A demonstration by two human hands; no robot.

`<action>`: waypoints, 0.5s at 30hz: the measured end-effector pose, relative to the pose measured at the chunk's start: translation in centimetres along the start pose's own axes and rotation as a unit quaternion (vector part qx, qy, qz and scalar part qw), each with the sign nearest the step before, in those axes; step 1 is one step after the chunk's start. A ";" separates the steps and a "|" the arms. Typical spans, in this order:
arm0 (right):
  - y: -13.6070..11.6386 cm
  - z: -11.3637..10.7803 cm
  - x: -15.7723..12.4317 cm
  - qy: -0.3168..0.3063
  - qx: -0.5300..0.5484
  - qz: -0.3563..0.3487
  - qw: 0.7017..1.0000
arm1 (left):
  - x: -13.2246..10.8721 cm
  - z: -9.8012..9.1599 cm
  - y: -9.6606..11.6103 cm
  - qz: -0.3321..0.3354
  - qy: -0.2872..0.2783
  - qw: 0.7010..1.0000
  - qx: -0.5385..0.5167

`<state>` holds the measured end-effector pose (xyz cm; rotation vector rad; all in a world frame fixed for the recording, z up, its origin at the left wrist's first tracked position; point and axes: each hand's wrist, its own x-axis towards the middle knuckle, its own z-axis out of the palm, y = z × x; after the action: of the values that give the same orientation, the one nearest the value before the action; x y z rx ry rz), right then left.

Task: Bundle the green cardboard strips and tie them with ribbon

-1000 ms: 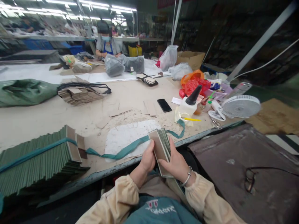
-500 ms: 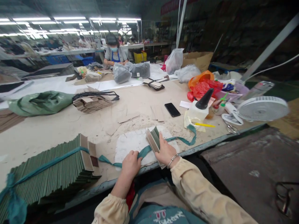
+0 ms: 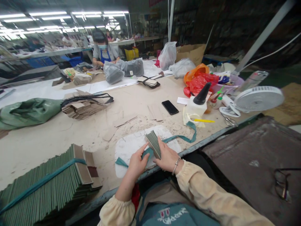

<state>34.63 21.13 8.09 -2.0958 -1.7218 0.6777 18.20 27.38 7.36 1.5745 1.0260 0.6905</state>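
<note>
A small stack of green-edged boards [image 3: 153,143] stands on a white pad [image 3: 127,142] at the table's front edge. My right hand [image 3: 166,155] is closed round the stack's right side, thumb at the near end. My left hand [image 3: 138,160] is at the stack's left with a teal strip [image 3: 147,153] between thumb and fingers. The strip passes by the stack and trails right in a curve; its other end lies left of my left hand. At the lower left sits a large bundle of green boards [image 3: 47,185] bound with teal cloth.
Right of the middle are a phone [image 3: 170,107], a white bottle with a black cap [image 3: 197,105], a yellow pen [image 3: 204,120], scissors [image 3: 230,121] and a white fan [image 3: 258,99]. A tied brown bundle [image 3: 83,106] lies at left. Across the table sits a person [image 3: 105,53].
The small stack has become more upright and compact in my right hand. My left hand has moved right, nearer the stack, and the strip's left end has been drawn in. The view has shifted slightly.
</note>
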 end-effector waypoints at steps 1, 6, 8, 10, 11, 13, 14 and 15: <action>0.1 0.0 0.0 0.002 0.008 -0.005 1.000 | 0.4 0.3 0.2 0.010 -0.014 1.000 -0.022; 0.6 0.3 0.3 0.009 0.028 0.009 1.000 | 1.5 3.1 1.0 0.034 -0.111 0.993 0.009; 1.0 0.4 0.5 0.002 0.055 0.016 0.998 | 1.7 3.9 0.9 0.038 -0.121 0.990 0.058; 1.6 0.5 0.5 -0.007 0.108 0.010 0.994 | 1.9 4.2 0.8 0.028 -0.117 0.988 0.095; 1.9 0.5 0.4 -0.012 0.138 0.005 0.990 | 2.0 4.1 0.7 0.020 -0.117 0.987 0.109; 2.8 0.4 0.3 -0.017 0.198 -0.012 0.980 | 2.1 3.9 0.6 0.010 -0.122 0.983 0.136; 3.3 0.3 0.2 -0.020 0.227 -0.020 0.973 | 2.2 3.7 0.6 0.008 -0.126 0.981 0.149; 3.9 0.2 0.2 -0.024 0.258 -0.024 0.966 | 2.2 3.6 0.6 0.008 -0.126 0.978 0.164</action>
<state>37.68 20.53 5.78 -1.6802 -1.4164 1.0386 22.38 27.61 6.84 1.9014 0.9700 0.3284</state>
